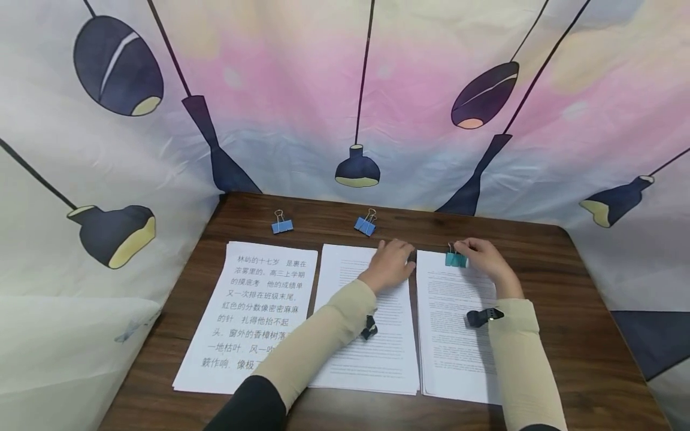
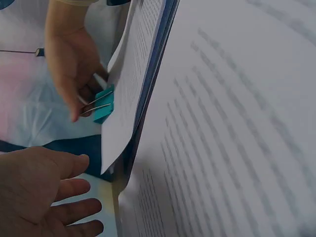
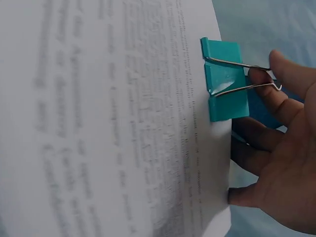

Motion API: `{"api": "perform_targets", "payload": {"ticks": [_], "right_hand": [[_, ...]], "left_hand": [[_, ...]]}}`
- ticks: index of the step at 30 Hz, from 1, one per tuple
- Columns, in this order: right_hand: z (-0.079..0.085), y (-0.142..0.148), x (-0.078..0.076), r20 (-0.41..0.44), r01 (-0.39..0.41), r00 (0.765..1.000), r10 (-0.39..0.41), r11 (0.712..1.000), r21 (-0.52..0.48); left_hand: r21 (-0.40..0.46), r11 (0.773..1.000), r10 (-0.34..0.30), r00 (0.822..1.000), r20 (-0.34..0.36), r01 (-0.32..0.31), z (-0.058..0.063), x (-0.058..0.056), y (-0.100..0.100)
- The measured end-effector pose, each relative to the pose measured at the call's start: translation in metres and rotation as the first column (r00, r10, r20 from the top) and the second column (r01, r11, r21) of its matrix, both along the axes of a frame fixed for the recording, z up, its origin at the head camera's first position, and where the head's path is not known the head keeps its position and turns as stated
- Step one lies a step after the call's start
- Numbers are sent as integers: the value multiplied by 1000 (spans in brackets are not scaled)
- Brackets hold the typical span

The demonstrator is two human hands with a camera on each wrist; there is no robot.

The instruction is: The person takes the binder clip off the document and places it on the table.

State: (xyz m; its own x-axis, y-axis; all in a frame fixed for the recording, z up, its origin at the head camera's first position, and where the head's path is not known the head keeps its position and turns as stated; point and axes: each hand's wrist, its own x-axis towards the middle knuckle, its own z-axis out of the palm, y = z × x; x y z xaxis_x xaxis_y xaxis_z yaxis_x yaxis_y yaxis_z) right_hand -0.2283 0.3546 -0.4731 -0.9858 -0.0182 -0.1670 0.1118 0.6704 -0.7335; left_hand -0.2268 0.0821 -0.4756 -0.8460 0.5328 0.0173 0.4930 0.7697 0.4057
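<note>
My right hand (image 1: 487,263) is at the top edge of the right paper stack (image 1: 453,335). Its thumb and index finger pinch the wire handles of a teal binder clip (image 3: 229,81), whose body grips the stack's top edge. The other fingers sit behind and beside that edge in the right wrist view. My left hand (image 1: 390,263) hovers over the top right corner of the middle paper stack (image 1: 366,365). In the left wrist view, this hand (image 2: 54,197) holds nothing, its fingers extended and spread near the paper edges.
A left paper stack (image 1: 253,311) with large printed characters lies partly under my left sleeve. Behind the stacks lie two blue binder clips, one left (image 1: 282,227) and one nearer the middle (image 1: 365,225). A patterned curtain (image 1: 302,120) hangs along the back edge of the wooden table (image 1: 571,335).
</note>
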Motion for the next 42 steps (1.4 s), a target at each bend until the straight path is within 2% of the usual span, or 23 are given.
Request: {"api": "perform_targets", "payload": {"ticks": [7, 10, 14, 19, 23, 26, 31, 36, 42], "right_hand": [[12, 7, -2, -11, -64, 998, 63, 993, -98], [16, 10, -4, -14, -114, 993, 113, 981, -154], [16, 12, -8, -18, -158, 987, 157, 971, -180], [7, 16, -15, 42, -158, 984, 172, 962, -222], [-5, 21, -19, 112, -170, 972, 205, 949, -267], [-12, 25, -21, 134, -178, 965, 227, 936, -304], [-14, 29, -22, 124, -182, 963, 241, 914, -362], [-16, 29, -25, 103, -196, 958, 267, 874, -445], [-23, 27, -25, 87, -171, 968, 234, 877, -450]], "left_hand": [[-8, 999, -47, 994, 96, 48, 4, -7, 32], [-35, 998, -54, 992, 116, 58, 4, -11, 39], [-53, 998, -39, 992, 117, 45, 2, -15, 44], [-64, 997, -30, 995, 100, 36, -3, -18, 49], [-162, 986, -33, 998, 56, 41, -11, -17, 53], [-210, 977, -36, 999, 25, 41, -16, -16, 56], [-228, 973, -44, 999, -4, 42, -16, -15, 59], [-265, 964, -42, 999, -17, 36, -14, -15, 59], [-284, 958, -28, 1000, -7, 24, -14, -14, 60]]}}
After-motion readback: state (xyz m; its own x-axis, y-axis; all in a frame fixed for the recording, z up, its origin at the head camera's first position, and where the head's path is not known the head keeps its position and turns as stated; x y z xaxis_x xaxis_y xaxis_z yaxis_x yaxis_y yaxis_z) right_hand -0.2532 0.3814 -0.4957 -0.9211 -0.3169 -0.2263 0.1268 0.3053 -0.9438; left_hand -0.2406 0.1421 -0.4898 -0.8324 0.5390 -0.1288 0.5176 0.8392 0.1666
